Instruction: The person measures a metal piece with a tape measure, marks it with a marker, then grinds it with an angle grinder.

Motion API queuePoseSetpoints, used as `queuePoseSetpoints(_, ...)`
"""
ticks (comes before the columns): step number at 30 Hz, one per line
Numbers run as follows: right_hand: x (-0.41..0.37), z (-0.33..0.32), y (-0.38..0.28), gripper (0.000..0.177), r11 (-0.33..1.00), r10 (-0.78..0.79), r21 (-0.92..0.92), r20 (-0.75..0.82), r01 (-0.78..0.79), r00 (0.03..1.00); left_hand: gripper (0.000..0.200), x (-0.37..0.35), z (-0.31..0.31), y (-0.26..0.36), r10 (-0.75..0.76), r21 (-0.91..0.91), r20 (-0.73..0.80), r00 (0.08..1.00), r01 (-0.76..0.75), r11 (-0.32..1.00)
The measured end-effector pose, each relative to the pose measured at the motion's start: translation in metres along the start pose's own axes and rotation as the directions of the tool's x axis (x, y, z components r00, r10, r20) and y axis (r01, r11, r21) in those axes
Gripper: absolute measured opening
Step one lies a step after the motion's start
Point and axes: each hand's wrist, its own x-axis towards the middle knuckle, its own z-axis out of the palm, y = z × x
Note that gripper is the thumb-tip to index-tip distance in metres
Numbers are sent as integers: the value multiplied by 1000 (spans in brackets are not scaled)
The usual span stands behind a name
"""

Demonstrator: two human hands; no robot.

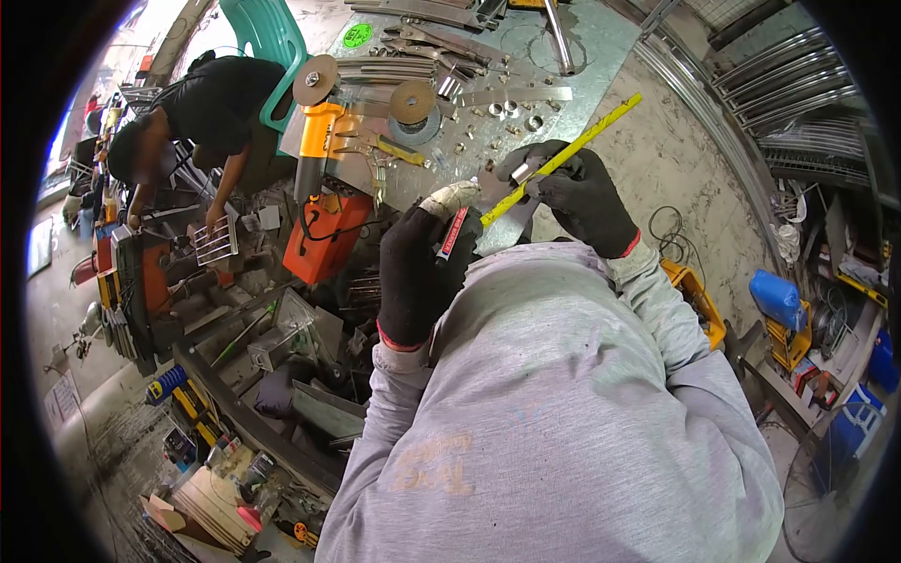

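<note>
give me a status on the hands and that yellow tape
Left hand shut on marker, at the tape's near end. Right hand pinching tube against tape. Loose parts on bench beyond, none between hands.

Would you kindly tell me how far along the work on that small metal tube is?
Done: several short rings already lie on the bench. In hand: the right hand holds a small tube against the yellow tape; the left hand grips a red marker. Left: probably marking; no mark shows.
</note>
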Motion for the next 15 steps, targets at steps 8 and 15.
queuePoseSetpoints(8, 0, -2, 2, 25, 999, -25, -45, 21, 25, 999, 29, -1, 1, -6, 3, -27, -2, 1000, -4, 1000)
queuePoseSetpoints(15, 1, -3, 5, 25, 999, -36, 10, 31, 36, 999, 29, 0, 1, -7, 16, -13, -17, 1000, -16, 1000)
